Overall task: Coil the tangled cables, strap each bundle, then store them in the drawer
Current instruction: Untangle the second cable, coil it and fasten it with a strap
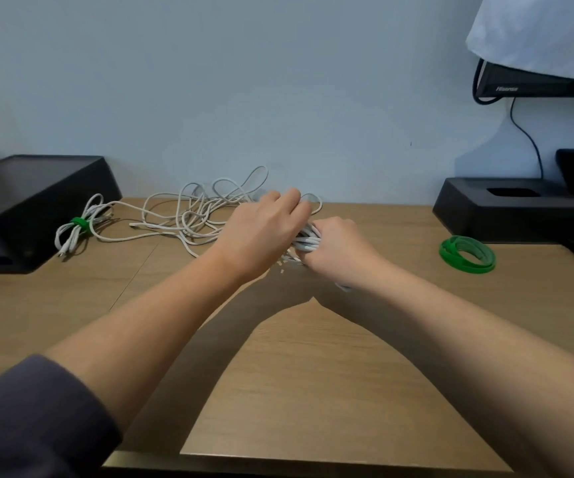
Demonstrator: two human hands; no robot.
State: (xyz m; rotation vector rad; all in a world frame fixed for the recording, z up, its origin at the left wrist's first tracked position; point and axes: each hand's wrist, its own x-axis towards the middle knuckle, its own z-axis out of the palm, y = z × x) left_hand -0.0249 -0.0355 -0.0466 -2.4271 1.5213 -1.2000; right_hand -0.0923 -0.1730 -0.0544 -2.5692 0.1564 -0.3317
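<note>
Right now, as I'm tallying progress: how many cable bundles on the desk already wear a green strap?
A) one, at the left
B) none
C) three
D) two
A: only the small bundle at the left wears a green strap; the coil held by the left hand and right hand is bare, and spare straps lie loose at the right.

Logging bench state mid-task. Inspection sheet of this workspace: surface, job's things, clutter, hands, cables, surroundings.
Surface: light brown wooden desk, panel seams visible.
Job's things: strapped white cable bundle at left; loose green straps at right; drawer not seen.
Clutter: nothing seen.
Hands: left hand and right hand both grip a half-wound white cable coil, fingers curled.
Cables: tangled white cable heap behind the hands; thin black cord hanging at right.
Surroundings: black box left, black stand right, cloth-covered black monitor, pale wall.
</note>
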